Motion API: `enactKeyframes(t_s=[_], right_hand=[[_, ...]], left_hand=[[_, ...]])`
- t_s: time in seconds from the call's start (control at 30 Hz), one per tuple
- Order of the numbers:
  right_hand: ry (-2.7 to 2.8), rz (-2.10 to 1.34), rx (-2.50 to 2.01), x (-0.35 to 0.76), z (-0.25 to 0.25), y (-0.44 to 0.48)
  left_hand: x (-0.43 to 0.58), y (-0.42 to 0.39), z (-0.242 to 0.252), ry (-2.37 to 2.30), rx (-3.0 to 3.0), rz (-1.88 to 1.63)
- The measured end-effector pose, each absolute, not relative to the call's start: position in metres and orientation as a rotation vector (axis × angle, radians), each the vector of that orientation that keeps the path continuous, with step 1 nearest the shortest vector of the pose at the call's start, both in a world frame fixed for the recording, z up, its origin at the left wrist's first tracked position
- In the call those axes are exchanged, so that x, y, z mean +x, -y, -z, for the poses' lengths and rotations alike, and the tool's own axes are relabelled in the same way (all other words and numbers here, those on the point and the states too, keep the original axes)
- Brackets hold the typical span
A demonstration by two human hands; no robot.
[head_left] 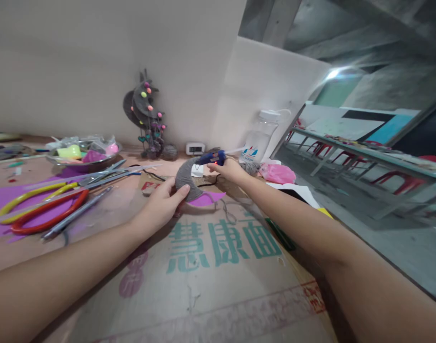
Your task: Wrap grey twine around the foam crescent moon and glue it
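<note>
My left hand grips a grey yarn-wrapped crescent by its lower left side, thumb on its face. Purple paper shows at the crescent's lower end, and a loose strand of grey yarn hangs near it. My right hand is wrapped round a blue glue gun with a small red light. The gun's front end lies at the crescent's upper tip; whether they touch cannot be told. Beneath both hands lies a cardboard sheet with green characters.
Yellow-handled scissors and red-handled scissors lie at left, before a metal bowl. A decorated crescent ornament stands against the wall. Behind my right hand are a bottle, a pink bag and a small white clock.
</note>
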State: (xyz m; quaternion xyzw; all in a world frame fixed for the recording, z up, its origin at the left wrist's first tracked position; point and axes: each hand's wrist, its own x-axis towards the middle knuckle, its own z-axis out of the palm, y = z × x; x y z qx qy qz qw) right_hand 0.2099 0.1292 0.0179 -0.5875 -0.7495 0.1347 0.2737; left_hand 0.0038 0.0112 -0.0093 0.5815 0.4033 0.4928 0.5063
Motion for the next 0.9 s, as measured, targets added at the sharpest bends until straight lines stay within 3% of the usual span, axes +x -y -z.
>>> enactKeyframes(t_s=[0.23,0.53,0.77,0.9], right_hand=[[2.096,-0.361,-1.618,0.222,-0.003,-0.143],[2.036,-0.170,-1.273,0.238,-0.023,-0.057],[1.679,-1.284,-1.195,0.208,-0.025,-0.009],[1.736,-1.438,-1.225,0.204,-0.021,-0.007]], left_hand=[[0.004,-0.013,0.011,-0.944,1.380,-1.197],[0.004,-0.008,0.007,-0.979,1.375,-1.170],[0.001,-0.004,0.001,-1.027,1.396,-1.299],[0.000,-0.005,-0.001,-1.035,1.395,-1.297]])
